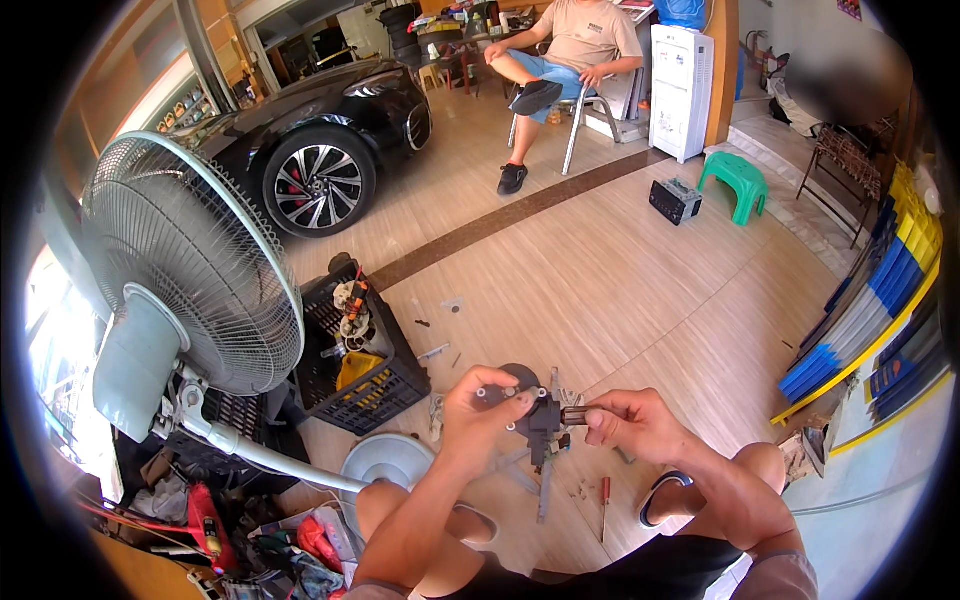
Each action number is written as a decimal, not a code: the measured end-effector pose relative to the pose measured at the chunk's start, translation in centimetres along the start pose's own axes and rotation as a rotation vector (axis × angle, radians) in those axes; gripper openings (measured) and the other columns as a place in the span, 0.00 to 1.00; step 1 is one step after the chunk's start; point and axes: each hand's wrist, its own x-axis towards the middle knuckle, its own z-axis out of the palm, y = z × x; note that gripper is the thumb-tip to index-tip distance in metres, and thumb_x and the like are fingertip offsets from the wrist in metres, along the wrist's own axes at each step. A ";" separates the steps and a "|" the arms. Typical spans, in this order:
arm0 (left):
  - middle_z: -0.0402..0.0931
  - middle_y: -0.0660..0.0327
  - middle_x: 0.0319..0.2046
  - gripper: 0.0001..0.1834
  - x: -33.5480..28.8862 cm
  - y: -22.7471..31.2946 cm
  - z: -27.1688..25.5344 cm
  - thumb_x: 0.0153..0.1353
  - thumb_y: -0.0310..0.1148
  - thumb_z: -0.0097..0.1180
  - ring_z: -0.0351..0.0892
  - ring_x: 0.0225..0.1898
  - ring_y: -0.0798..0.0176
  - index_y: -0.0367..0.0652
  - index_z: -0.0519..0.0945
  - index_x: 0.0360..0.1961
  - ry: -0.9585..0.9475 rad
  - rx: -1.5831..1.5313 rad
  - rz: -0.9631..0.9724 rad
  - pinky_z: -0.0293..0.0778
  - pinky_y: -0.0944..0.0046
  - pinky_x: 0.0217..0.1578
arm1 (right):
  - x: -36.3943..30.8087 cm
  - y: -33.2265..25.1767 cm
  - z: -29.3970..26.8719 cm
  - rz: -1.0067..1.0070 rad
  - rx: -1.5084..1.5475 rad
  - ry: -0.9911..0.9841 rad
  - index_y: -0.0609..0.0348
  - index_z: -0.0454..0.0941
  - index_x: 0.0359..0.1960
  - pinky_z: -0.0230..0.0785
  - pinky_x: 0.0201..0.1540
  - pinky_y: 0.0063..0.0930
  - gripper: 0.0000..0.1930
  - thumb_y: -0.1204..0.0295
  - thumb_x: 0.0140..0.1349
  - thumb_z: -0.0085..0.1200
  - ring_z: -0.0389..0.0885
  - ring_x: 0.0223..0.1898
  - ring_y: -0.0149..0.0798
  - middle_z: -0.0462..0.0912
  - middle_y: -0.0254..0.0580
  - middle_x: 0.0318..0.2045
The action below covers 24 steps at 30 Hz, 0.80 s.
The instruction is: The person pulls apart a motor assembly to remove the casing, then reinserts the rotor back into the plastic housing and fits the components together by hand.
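My left hand [478,425] is closed round a dark mechanical housing [543,422] with a rounded end, held up over the floor between my knees. From the housing's right side sticks a shiny metal shaft [574,415]. My right hand [636,424] pinches the outer end of that shaft between thumb and fingers. Whether the shaft is fixed in the housing or loose, I cannot tell. Below my hands a grey metal bracket [544,495] lies on the floor, partly hidden. A screwdriver with a red handle [606,486] rests to its right.
A large fan [190,260] and a black crate [385,385] of tools and parts stand at the left. Beyond are a black car [330,150], a seated person [580,50], a green stool [735,180] and a black boxy device [675,200]. Blue-yellow panels [860,310] line the right.
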 end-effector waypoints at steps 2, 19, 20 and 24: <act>0.80 0.59 0.39 0.13 0.1 0.0 0.0 0.56 0.16 0.65 0.81 0.39 0.68 0.39 0.76 0.39 0.007 0.003 -0.017 0.79 0.67 0.40 | 0.0 0.1 0.0 -0.008 0.018 0.004 0.66 0.75 0.54 0.76 0.45 0.25 0.17 0.71 0.67 0.59 0.81 0.40 0.28 0.84 0.38 0.37; 0.79 0.59 0.38 0.14 0.0 0.1 0.1 0.55 0.16 0.65 0.82 0.38 0.67 0.39 0.75 0.39 0.018 -0.016 -0.035 0.79 0.66 0.40 | -0.2 -0.5 1.2 -0.062 0.133 0.085 0.66 0.76 0.53 0.76 0.44 0.24 0.16 0.70 0.68 0.58 0.81 0.38 0.27 0.83 0.38 0.36; 0.80 0.59 0.38 0.13 0.1 0.1 0.0 0.56 0.16 0.65 0.81 0.38 0.68 0.39 0.76 0.40 0.017 -0.019 -0.025 0.79 0.67 0.39 | -0.2 -0.5 1.2 -0.080 0.127 0.102 0.66 0.77 0.53 0.75 0.43 0.24 0.16 0.70 0.68 0.58 0.81 0.38 0.27 0.84 0.38 0.36; 0.81 0.60 0.38 0.12 0.1 0.1 0.0 0.57 0.17 0.65 0.81 0.38 0.69 0.38 0.77 0.40 0.015 -0.012 -0.010 0.78 0.68 0.36 | -0.3 -0.7 0.9 -0.059 0.091 0.071 0.66 0.77 0.51 0.74 0.43 0.23 0.15 0.69 0.68 0.58 0.80 0.38 0.26 0.84 0.37 0.35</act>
